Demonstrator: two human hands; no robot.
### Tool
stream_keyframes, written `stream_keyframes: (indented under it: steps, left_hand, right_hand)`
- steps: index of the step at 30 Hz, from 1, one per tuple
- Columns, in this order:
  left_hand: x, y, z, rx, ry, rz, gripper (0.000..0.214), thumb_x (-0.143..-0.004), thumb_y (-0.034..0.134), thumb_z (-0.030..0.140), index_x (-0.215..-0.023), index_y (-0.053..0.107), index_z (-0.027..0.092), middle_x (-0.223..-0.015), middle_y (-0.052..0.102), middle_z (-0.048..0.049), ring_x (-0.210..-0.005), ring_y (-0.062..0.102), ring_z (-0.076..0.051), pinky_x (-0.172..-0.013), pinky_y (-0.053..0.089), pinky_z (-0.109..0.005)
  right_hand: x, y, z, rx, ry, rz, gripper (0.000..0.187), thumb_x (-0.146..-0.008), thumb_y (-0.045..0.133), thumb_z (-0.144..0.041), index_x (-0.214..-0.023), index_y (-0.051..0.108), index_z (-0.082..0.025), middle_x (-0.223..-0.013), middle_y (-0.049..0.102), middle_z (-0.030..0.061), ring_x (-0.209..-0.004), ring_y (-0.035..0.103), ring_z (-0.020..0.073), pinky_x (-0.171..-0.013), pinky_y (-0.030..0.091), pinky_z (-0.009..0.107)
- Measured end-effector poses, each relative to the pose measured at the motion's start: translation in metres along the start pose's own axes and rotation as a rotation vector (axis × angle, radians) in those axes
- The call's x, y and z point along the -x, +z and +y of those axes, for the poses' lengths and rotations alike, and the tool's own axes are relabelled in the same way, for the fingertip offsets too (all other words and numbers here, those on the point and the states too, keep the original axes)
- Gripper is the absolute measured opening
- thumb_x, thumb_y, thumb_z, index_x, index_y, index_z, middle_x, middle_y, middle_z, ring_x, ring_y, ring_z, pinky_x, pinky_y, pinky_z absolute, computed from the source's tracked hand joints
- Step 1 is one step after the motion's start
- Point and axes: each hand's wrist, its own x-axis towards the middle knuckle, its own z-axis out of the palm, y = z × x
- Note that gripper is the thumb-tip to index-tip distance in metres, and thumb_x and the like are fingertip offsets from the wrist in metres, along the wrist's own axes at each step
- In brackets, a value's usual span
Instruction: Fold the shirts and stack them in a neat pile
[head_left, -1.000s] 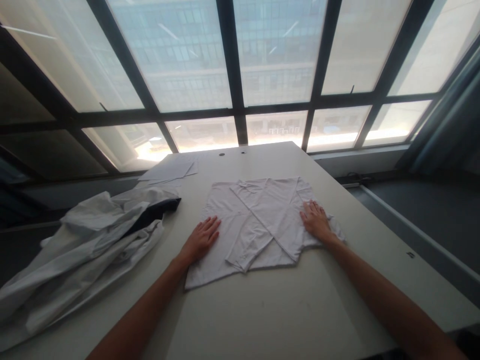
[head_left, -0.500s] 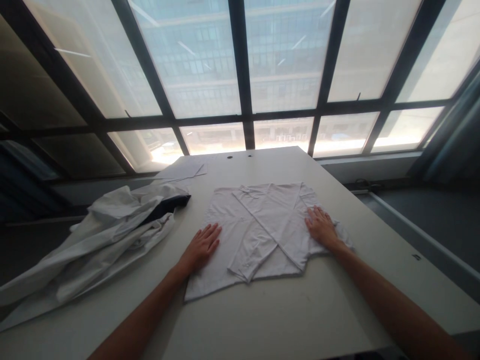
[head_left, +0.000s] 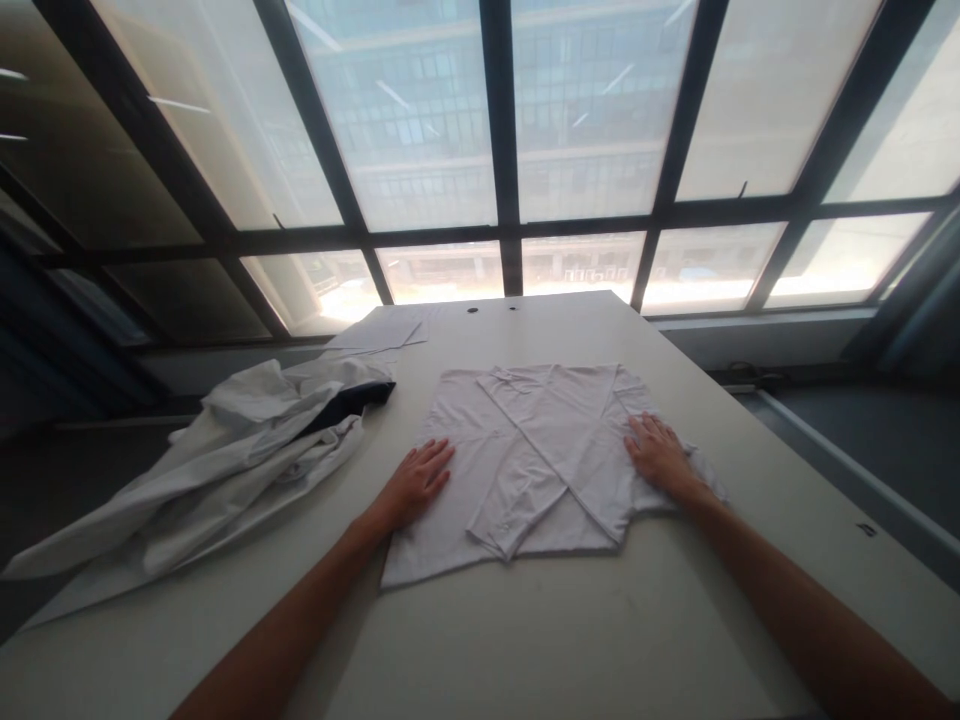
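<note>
Dark-framed windows (head_left: 427, 150) stand beyond a white table (head_left: 570, 640), on which a folded white garment (head_left: 525, 425) lies flat between the person's two hands. The left hand (head_left: 416, 482) rests palm down on its left edge, the right hand (head_left: 660, 455) likewise on its right side; both are spread open, gripping nothing. Crumpled pale cloth (head_left: 255, 460) with a dark patch lies at left, near some papers (head_left: 379, 332).

Both forearms reach forward, left hand (head_left: 415, 483) and right hand (head_left: 661, 455) flat, palms down.
</note>
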Motion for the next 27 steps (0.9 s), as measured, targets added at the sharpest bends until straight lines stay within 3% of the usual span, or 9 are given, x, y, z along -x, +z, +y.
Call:
stream_keyframes:
  steps: [27]
  left_hand:
    - [-0.002,-0.001,-0.003,0.113,0.044,0.055,0.051,-0.102,0.042,0.042,-0.146,0.054,0.020,-0.155,0.045,-0.0143,-0.146,0.037,-0.033,-0.118,0.029,-0.059]
  right_hand:
    - [0.002,-0.007,0.009,-0.082,-0.065,-0.021,0.055,-0.101,0.037,-0.035,-0.146,0.050,-0.007,-0.155,0.042,0.0226,-0.146,0.035,0.0334,-0.119,0.028,0.050]
